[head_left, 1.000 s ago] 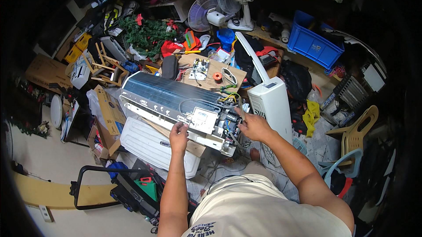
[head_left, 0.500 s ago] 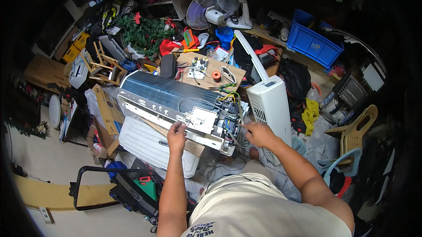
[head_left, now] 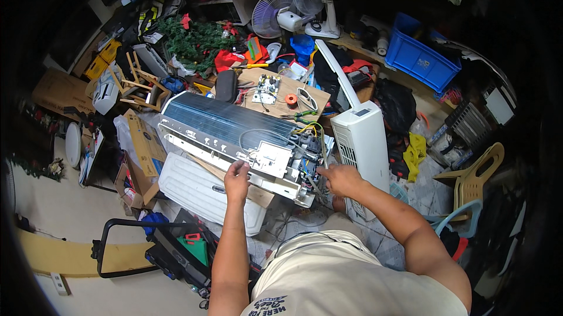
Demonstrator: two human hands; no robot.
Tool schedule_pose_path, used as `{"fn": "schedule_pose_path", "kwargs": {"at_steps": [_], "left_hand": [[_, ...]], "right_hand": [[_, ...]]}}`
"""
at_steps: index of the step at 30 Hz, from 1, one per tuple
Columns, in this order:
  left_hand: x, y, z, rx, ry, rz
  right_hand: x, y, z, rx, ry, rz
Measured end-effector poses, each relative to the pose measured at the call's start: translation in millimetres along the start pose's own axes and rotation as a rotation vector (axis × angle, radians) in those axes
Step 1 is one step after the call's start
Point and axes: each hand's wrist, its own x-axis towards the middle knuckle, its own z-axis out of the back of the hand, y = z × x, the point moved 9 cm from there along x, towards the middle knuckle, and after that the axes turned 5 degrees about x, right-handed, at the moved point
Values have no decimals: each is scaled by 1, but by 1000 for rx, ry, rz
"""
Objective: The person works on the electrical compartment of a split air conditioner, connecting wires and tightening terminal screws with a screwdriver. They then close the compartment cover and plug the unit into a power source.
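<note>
An air conditioner indoor unit point(head_left: 226, 118) lies uncovered in front of me, its dark fins and white frame showing. My left hand point(head_left: 237, 182) is at the near edge of that frame, fingers curled against it beside a white plastic plate point(head_left: 271, 159). At the unit's right end is an exposed bundle of wires and electrical parts point(head_left: 308, 155). My right hand point(head_left: 344, 180) reaches this end from the right, its fingers drawn together and the index fingertip at the wires. Whatever may be pinched there is too small to make out.
Behind the unit, a wooden board point(head_left: 255, 75) bears a circuit board point(head_left: 267, 89), an orange spool point(head_left: 291, 99) and green-handled pliers point(head_left: 302, 117). A white slatted appliance point(head_left: 360, 140) stands close on the right. A white lidded box point(head_left: 196, 190) sits below the unit.
My right hand has shifted a little left, its fingertip now closer in at the wires. The left hand stays at the frame edge.
</note>
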Motion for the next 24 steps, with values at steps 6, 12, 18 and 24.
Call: {"fn": "schedule_pose_path", "kwargs": {"at_steps": [6, 12, 18, 24], "left_hand": [[-1, -2, 0, 14, 5, -9], [-7, 38, 21, -11, -10, 31], [-39, 105, 69, 99, -69, 89], [-47, 70, 54, 66, -54, 12]], "right_hand": [[4, 0, 6, -10, -37, 73], [-27, -45, -1, 477, -296, -98], [-77, -67, -45, 639, -199, -341], [-55, -45, -34, 493, -79, -362]]}}
